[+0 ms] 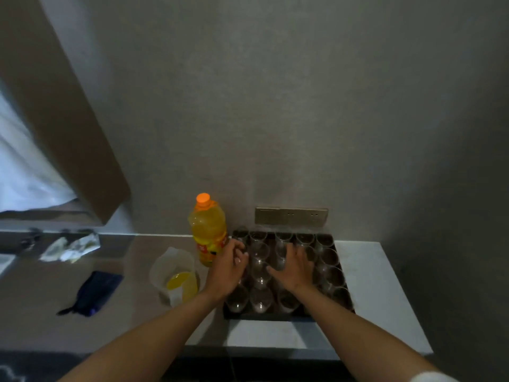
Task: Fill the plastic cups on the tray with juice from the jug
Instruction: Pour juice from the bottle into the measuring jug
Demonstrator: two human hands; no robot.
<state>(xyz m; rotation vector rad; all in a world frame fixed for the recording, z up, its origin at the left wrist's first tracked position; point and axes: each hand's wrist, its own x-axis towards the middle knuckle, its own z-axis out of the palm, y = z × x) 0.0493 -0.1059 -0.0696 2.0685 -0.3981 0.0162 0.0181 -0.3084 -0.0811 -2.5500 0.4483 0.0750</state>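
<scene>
the jug (176, 274), lower centre-left beside the tray (275, 315), holds little juice; likely light, slick, best gripped round its wall. clear plastic cups (260, 299) look flimsy. left hand (228, 267) curls among them, grip unclear; right hand (296, 268) lies spread on their rims.

grey wall (275, 106) | outlet plate (291, 216) | white curtain (24, 172) | dim light

Hands (261, 267) hide middle cups (260, 256); whole pic blurred.

Cups (260, 257) in tray (275, 316); jug (176, 274), bottle (208, 230) left.
</scene>
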